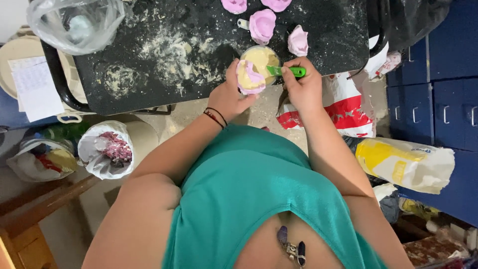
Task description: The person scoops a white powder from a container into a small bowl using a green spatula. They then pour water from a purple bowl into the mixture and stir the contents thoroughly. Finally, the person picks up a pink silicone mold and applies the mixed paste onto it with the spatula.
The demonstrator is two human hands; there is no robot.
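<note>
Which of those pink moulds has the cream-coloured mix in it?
The pink mould held in the left hand; the other pink moulds lie unfilled on the black board.

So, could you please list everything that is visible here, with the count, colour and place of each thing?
pink moulds: four, pink, on the table's far side
filled mould: one, pink with cream paste, in left hand
cup: one, cream paste inside, at the table edge
green tool: one, green, in right hand
table: one, black, dusted white
clear bag: one, table's left corner
yellow-white sack: one, floor, right
left hand: on mould
right hand: on tool
</note>
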